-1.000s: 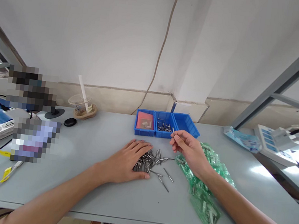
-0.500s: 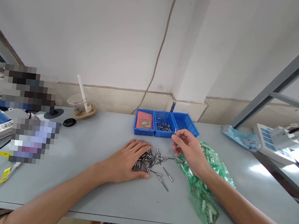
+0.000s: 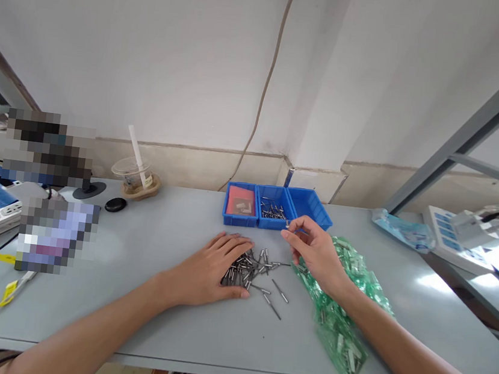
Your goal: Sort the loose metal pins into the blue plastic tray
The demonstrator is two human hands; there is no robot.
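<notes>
My left hand [image 3: 214, 271] lies on the table, fingers stretched out and thumb apart, curved around the left side of a pile of thin metal pins [image 3: 246, 270]. Some of the pile is hidden under its fingers. A few single pins [image 3: 272, 306] lie loose to the right of the pile. My right hand [image 3: 310, 249] is raised in front of the blue bins, thumb and forefinger pinched on a small metal pin [image 3: 287, 223], only whose tip shows. Behind it, the middle blue bin [image 3: 271, 222] holds several similar pins.
The left blue bin [image 3: 240, 221] contains a pinkish-red sheet and a small packet. Another blue bin [image 3: 309, 203] stands at right. Green plastic bags [image 3: 340, 338] of metal parts lie under my right forearm. A cup [image 3: 132, 171], a black disc [image 3: 116, 204] and power strips are farther out.
My right hand has shifted slightly left with the pin, which now shows lower and more tilted. My left hand and the pile have stayed in place.
</notes>
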